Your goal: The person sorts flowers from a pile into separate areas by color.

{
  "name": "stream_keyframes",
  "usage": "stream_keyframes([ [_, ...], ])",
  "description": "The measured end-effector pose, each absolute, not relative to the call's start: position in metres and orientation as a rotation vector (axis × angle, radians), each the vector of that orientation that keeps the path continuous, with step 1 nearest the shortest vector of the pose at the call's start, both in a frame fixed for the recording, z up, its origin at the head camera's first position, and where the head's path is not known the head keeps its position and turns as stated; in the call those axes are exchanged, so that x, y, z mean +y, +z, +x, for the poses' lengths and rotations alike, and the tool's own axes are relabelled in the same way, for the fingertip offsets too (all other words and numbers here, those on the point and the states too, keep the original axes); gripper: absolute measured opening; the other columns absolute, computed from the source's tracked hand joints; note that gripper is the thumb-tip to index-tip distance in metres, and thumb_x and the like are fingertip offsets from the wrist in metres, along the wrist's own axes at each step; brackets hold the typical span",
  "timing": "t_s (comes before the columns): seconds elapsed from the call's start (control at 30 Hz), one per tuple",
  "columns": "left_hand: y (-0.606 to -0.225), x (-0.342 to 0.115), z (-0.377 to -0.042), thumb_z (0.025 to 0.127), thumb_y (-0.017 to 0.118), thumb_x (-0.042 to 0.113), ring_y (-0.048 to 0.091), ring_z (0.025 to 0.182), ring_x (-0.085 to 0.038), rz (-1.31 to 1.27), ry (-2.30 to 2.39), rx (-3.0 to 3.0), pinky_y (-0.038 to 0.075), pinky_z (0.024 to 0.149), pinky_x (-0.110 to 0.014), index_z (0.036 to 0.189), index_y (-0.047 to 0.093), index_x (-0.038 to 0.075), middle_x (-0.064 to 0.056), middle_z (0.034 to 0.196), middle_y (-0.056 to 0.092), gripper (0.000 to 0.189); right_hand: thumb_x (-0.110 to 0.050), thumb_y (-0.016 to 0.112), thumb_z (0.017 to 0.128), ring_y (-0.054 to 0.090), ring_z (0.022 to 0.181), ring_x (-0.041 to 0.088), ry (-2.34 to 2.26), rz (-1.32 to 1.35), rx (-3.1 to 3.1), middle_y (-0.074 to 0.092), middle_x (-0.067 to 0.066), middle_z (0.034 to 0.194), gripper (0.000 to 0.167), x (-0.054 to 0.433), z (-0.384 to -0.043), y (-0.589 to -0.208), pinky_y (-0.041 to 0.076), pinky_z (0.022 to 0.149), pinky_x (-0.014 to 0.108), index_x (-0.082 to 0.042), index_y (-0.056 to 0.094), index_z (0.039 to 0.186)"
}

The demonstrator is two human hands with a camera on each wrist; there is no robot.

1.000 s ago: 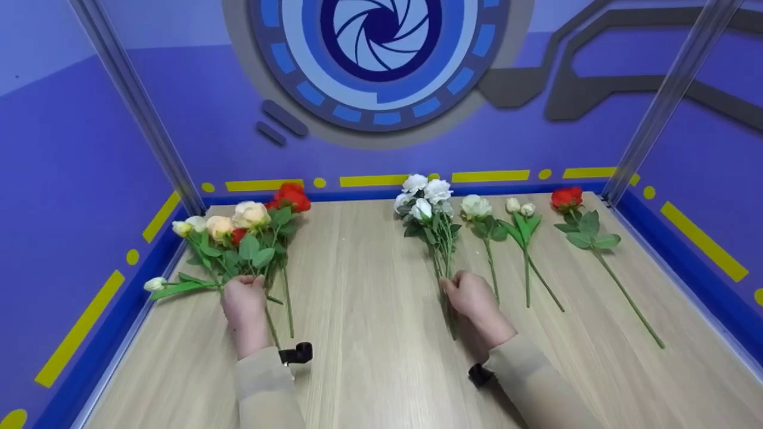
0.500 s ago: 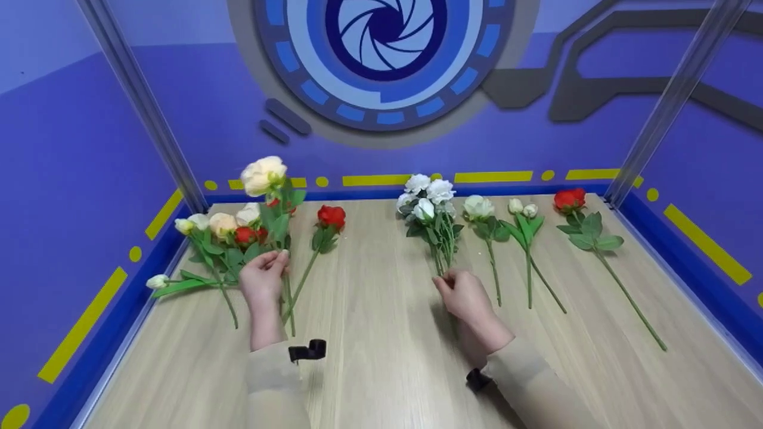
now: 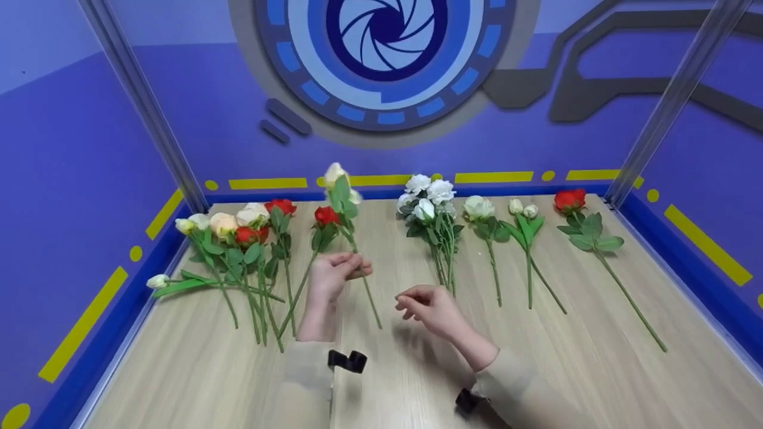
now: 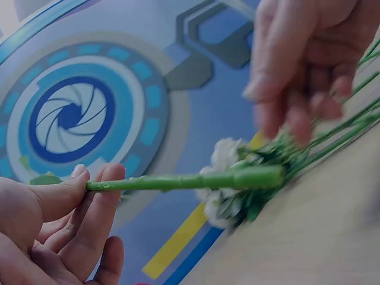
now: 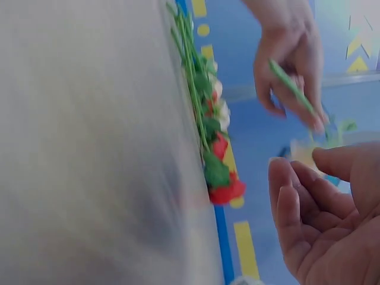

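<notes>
My left hand [image 3: 331, 280] pinches the green stem of a cream rose [image 3: 336, 176] between thumb and fingers, above the table. In the left wrist view the cut end of its stem [image 4: 237, 180] points toward my other hand. My right hand [image 3: 438, 313] hovers just below the bunch of white flowers [image 3: 424, 208], its fingers loosely bent and holding nothing. That bunch lies on the table, apart from both hands. A red rose [image 3: 326, 216] lies behind the held stem, partly hidden by my left hand.
On the left of the wooden table [image 3: 179, 369] lies a mixed pile with a peach rose [image 3: 223, 226] and a white tulip [image 3: 158, 282]. To the right lie a pale green rose [image 3: 478, 207], white tulips [image 3: 523, 208] and another red rose [image 3: 569, 200]. Blue walls enclose the sides and back.
My left hand has lifted the cream rose out of the left pile and carried it right, toward the middle. My right hand has let go of the white flowers and drawn back toward the left.
</notes>
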State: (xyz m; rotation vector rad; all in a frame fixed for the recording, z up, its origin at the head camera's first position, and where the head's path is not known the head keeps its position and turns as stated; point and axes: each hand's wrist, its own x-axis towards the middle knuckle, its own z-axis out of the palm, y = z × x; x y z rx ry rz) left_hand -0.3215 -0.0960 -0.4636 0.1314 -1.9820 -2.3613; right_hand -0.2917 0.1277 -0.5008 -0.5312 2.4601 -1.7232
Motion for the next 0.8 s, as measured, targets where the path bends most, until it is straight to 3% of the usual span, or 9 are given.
stream_keyframes([
  [0.17,-0.470,-0.071,-0.320,0.099,0.067,0.007,0.080,0.081,-0.018,0.013,-2.392,-2.100,0.050,0.110,-0.046,0.111,0.071,-0.010,-0.016,0.093,0.080,0.021,-0.013,0.067,0.100,0.072,0.076,0.009,-1.783,-0.504,2.333,0.078,0.023,0.100,0.029,0.119,-0.284,-0.501,0.057,0.067,0.020,0.011,0.071,0.116],
  [0.33,-0.473,-0.063,-0.320,0.101,0.065,0.009,0.080,0.084,-0.021,-0.035,-2.366,-2.174,0.044,0.115,-0.051,0.112,0.072,-0.009,-0.017,0.094,0.080,0.022,-0.005,0.071,0.096,0.064,0.068,0.004,-1.847,-0.515,2.345,0.076,0.027,0.091,0.023,0.116,-0.282,-0.503,0.054,0.062,0.018,0.015,0.072,0.106],
  [0.47,-0.473,-0.077,-0.322,0.100,0.067,0.012,0.079,0.091,-0.026,-0.023,-2.165,-2.331,0.053,0.106,-0.047,0.118,0.071,-0.009,-0.020,0.102,0.079,0.028,-0.007,0.073,0.095,0.063,0.067,0.004,-1.824,-0.500,2.389,0.076,0.025,0.088,0.018,0.115,-0.285,-0.506,0.052,0.061,0.017,0.010,0.075,0.101],
  [0.6,-0.476,-0.105,-0.326,0.099,0.069,0.013,0.075,0.100,-0.031,0.154,-1.738,-2.514,0.059,0.091,-0.042,0.121,0.071,-0.006,-0.021,0.109,0.077,0.029,-0.008,0.075,0.093,0.061,0.066,0.004,-1.737,-0.447,2.505,0.077,0.018,0.084,0.012,0.117,-0.292,-0.512,0.049,0.059,0.017,0.004,0.077,0.095],
  [0.8,-0.493,-0.143,-0.325,0.099,0.068,0.018,0.061,0.123,-0.043,0.500,-1.106,-2.744,0.051,0.102,-0.055,0.131,0.065,0.000,-0.023,0.130,0.067,0.037,-0.009,0.079,0.089,0.055,0.062,0.004,-1.545,-0.382,2.711,0.074,0.007,0.075,0.007,0.115,-0.305,-0.517,0.045,0.057,0.020,-0.003,0.079,0.086],
])
